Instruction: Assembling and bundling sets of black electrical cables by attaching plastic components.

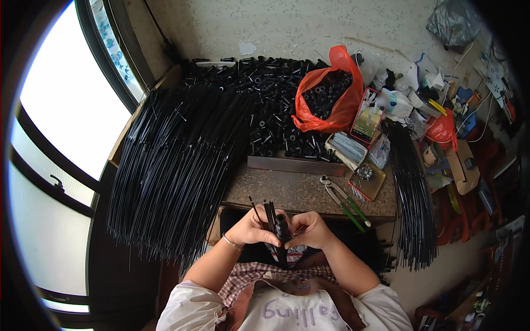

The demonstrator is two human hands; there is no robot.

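Both hands meet in front of my body, at the near edge of the table (259,190). My left hand (251,230) is closed around several thin black rods (269,211), which stick up past its fingers. Between the two hands stands a dark tubular piece (281,222) with a rounded, hollow-looking top. Its lower end points down toward my lap. From the right, my right hand (314,230) pinches this piece with thumb and fingers. How the rods and the tubular piece join is hidden by the fingers.
A big sheaf of black rods (171,165) hangs over the table's left side; a smaller bundle (411,204) hangs at right. Behind a metal bar (295,165) lie heaped black fittings (270,110), a red plastic bag (302,107) and a phone (367,124). Green-handled pincers (337,193) lie near the front.
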